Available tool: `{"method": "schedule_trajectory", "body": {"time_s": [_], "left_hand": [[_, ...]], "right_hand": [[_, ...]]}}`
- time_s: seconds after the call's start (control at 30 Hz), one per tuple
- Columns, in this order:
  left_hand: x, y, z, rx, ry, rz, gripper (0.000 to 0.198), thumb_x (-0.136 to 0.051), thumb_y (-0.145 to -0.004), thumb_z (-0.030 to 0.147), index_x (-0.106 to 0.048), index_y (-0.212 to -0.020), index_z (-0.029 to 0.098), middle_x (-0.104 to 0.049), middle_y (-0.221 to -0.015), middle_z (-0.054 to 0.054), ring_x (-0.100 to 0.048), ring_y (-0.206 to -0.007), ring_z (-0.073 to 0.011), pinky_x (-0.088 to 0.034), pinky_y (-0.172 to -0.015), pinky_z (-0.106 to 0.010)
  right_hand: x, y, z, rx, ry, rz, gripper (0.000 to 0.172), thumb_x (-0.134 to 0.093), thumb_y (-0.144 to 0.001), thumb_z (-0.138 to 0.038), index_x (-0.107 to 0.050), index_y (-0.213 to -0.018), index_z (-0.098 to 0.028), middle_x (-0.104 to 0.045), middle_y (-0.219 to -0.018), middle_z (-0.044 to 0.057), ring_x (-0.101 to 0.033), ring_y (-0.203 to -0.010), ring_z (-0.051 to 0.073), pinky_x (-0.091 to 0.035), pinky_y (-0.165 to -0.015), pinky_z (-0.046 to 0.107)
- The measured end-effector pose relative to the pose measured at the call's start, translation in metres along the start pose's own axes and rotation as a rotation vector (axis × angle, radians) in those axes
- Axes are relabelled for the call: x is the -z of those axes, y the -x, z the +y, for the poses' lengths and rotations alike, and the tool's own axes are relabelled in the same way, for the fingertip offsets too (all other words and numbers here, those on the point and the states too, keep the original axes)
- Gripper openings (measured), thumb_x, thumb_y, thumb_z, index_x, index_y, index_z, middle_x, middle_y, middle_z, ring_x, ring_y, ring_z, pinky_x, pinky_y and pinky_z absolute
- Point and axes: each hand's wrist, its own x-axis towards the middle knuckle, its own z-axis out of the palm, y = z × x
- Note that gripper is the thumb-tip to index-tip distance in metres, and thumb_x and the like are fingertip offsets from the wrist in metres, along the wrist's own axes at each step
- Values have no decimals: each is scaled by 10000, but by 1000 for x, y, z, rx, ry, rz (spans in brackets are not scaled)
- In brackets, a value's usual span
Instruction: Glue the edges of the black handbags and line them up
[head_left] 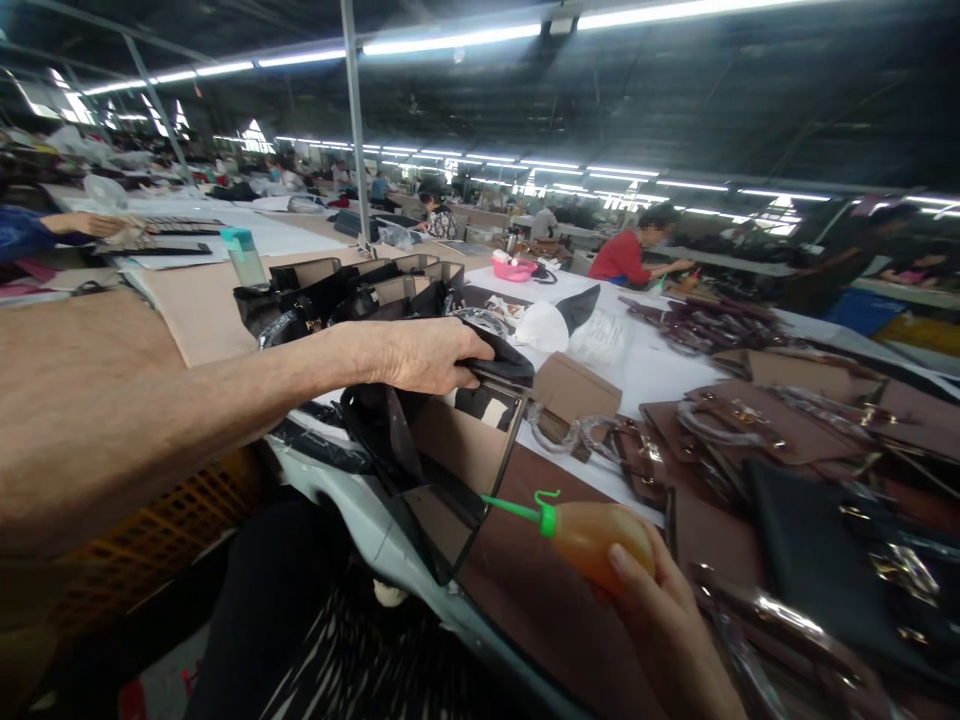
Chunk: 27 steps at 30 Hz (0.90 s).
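My left hand [431, 357] is closed on the edge of a black bag [495, 352]. The bag lies tipped at the table's front edge, its beige lining [457, 440] facing me. My right hand [652, 590] wraps round a squeeze bottle [596, 535] of amber liquid. The bottle has a green cap and a long thin green nozzle. That nozzle points left, its tip beside the bag's open rim; whether it touches cannot be made out.
Brown handbags [742, 420] with plastic-wrapped handles cover the right side, beside a black one [810, 560]. More black bags [360, 285] stand behind my left arm, near a teal-lidded bottle [244, 257]. A yellow crate [165, 540] is below left. A co-worker in red [626, 255] sits across the table.
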Motion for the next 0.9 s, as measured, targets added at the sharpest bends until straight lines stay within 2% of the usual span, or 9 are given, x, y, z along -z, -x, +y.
{"method": "schedule_trajectory", "body": {"time_s": [0.1,0.2,0.3,0.5,0.63,0.73,0.9], "left_hand": [[-9,3,6,48,-75,5,160,-525,-774,266,-589,-902,194,-590,-744,-24,-534,-673,-165,-346,-568,-239],[-30,8,14,64,-118,-2,192,-520,-776,266,-549,-955,201,-595,-810,-47,-566,-714,-189,-363,-546,-248],[-52,13,22,50,-107,21,189,-484,-797,231,-505,-982,198,-590,-832,-57,-586,-719,-200,-371,-516,-252],[-80,15,25,70,-33,-6,109,-456,-834,226,-495,-923,176,-583,-760,-59,-601,-661,-204,-368,-469,-257],[-87,15,25,59,15,2,95,-454,-839,190,-504,-918,173,-597,-742,-49,-610,-642,-196,-368,-454,-250],[-86,15,26,82,16,5,101,-460,-842,191,-518,-922,167,-608,-751,-57,-621,-665,-211,-390,-469,-255],[-86,15,25,95,53,11,157,-472,-846,205,-530,-986,165,-620,-844,-78,-624,-777,-217,-460,-600,-260]], "right_hand": [[-1,-13,-3,10,-90,7,500,-668,-703,-439,-476,-1131,-267,-607,-900,14,-589,-754,230,-460,-568,292],[-1,-22,-3,14,-89,-19,493,-681,-689,-448,-504,-1105,-252,-620,-850,13,-596,-684,228,-453,-520,295],[1,-25,1,20,-70,-11,493,-687,-694,-439,-503,-1097,-222,-624,-894,36,-606,-743,252,-480,-575,324],[9,-23,10,90,183,13,478,-643,-743,-451,-471,-1124,-220,-600,-960,38,-567,-854,246,-483,-664,302],[7,-31,19,154,246,54,525,-668,-708,-461,-458,-1119,-212,-584,-972,42,-558,-881,252,-473,-734,323],[4,-41,28,179,252,40,536,-667,-716,-447,-441,-1144,-217,-565,-1023,45,-542,-932,256,-440,-809,348],[0,-48,41,183,263,-6,547,-670,-725,-425,-421,-1174,-238,-551,-1047,32,-536,-943,248,-424,-831,349]]}}
